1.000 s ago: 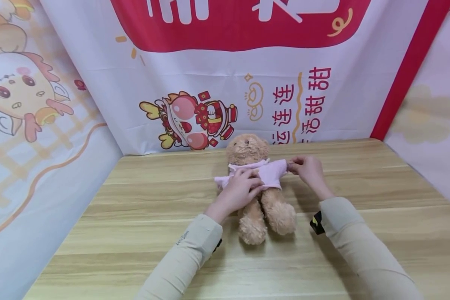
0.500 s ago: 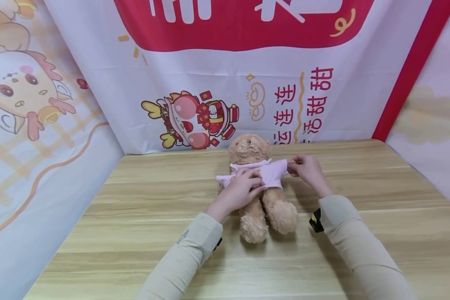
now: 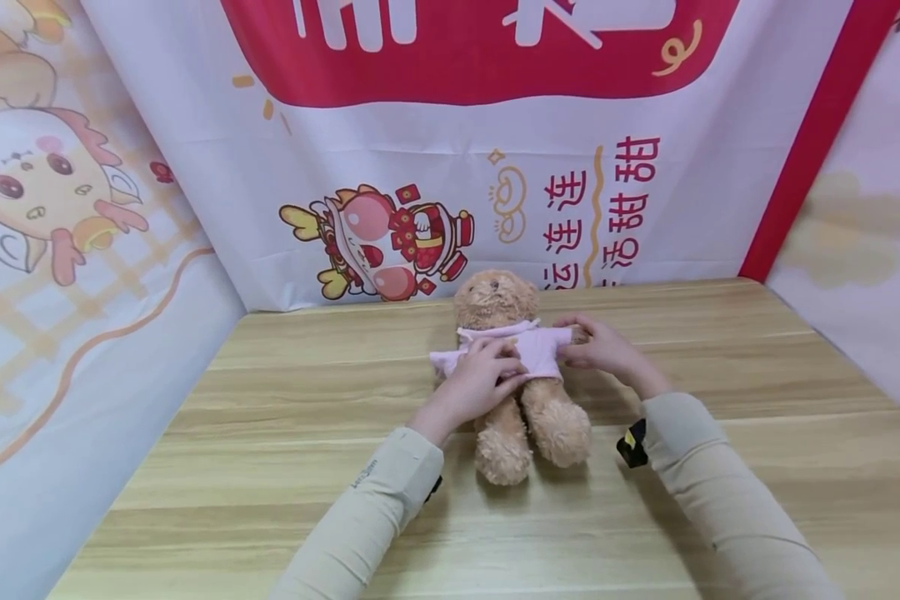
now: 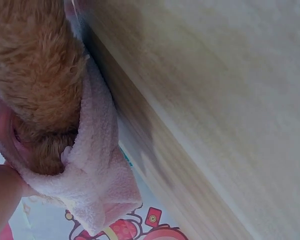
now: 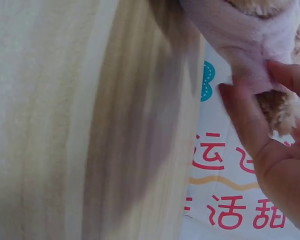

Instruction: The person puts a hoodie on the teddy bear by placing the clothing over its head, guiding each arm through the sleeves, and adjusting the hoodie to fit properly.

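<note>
A light brown teddy bear (image 3: 497, 300) lies on its back on the table, wearing a pale pink shirt (image 3: 543, 348). My left hand (image 3: 482, 379) rests on the shirt's front and holds its lower hem between fingers and thumb. In the left wrist view, the thumb lies by the hem, below the bear's furry leg (image 4: 37, 65); the fingertips are mostly hidden. My right hand (image 3: 607, 348) is at the sleeve on the right, fingers and thumb spread either side of it. In the right wrist view, the bear's paw (image 5: 280, 112) pokes from that sleeve (image 5: 252, 55) between finger and blurred thumb.
The wood-grain table (image 3: 270, 467) runs up to a white and red printed cloth (image 3: 390, 133) behind the bear's head. Printed cloths also hang at the left and right. A black strap piece (image 3: 632, 443) sits under the right cuff.
My right hand has let go its pinch at the sleeve end and moved left along the sleeve, its fingers spreading around it. The left hand stays on the shirt.
</note>
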The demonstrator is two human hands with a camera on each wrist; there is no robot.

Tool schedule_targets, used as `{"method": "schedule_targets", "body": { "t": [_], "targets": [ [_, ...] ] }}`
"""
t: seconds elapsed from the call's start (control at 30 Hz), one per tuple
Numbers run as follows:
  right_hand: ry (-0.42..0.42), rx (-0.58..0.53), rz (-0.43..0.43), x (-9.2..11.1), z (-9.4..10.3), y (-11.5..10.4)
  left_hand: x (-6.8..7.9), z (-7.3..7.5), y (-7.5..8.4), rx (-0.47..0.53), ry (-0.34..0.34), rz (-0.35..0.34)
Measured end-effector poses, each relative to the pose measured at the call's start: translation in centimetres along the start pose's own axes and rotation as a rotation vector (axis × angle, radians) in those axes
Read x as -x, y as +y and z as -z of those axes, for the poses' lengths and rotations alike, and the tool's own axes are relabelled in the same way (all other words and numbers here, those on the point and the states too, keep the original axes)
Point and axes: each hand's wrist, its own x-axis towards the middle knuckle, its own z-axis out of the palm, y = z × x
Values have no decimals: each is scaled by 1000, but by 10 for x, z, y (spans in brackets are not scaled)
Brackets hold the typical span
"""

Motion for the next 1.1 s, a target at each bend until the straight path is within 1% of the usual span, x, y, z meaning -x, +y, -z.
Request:
{"method": "schedule_targets", "body": {
  "t": [0.1, 0.17, 0.2, 0.27, 0.33, 0.37, 0.43, 0.5, 0.57, 0.6, 0.63, 0.7, 0.8, 0.87, 0.93, 1.0, 1.07, 1.1],
  "targets": [
    [78, 72, 20, 0, -1, 2, 1, 0, 0, 8, -2, -4],
    [115, 119, 31, 0, -2, 3, 2, 1, 0, 17, -14, -2],
    [129, 137, 36, 0, -2, 4, 2, 1, -1, 38, -31, 9],
    [150, 160, 44, 0, -2, 5, 2, 2, -2, 75, -44, 22],
    [170, 167, 50, 0, -3, 6, 3, 5, -3, 124, -41, 68],
    [183, 174, 58, -1, -3, 7, 3, 6, -4, 152, -23, 102],
    [205, 184, 73, -1, -4, 9, 4, 9, -6, 181, 58, 173],
    [219, 187, 88, -1, -4, 11, 5, 11, -11, 180, 129, 255],
    [226, 188, 100, -2, -5, 12, 8, 11, -15, 155, 167, 294],
    [226, 192, 95, -2, -5, 11, 10, 10, -17, 133, 171, 298],
    [223, 194, 88, -2, -5, 11, 12, 9, -18, 115, 161, 300],
    [216, 217, 73, -2, -6, 7, 15, 6, -19, 88, 141, 271],
    [226, 299, 39, -2, -12, -4, 15, 3, -20, 57, 136, 227],
    [259, 353, 49, -2, -18, -15, 15, 2, -19, 48, 135, 218],
    [315, 386, 91, -1, -27, -26, 14, 2, -19, 50, 135, 219],
    [374, 373, 179, 0, -37, -36, 14, 2, -19, 59, 140, 227],
    [395, 359, 279, 1, -48, -44, 14, 1, -20, 66, 154, 228],
    [389, 350, 312, 1, -53, -47, 14, 1, -20, 70, 164, 230]
  ]
}}
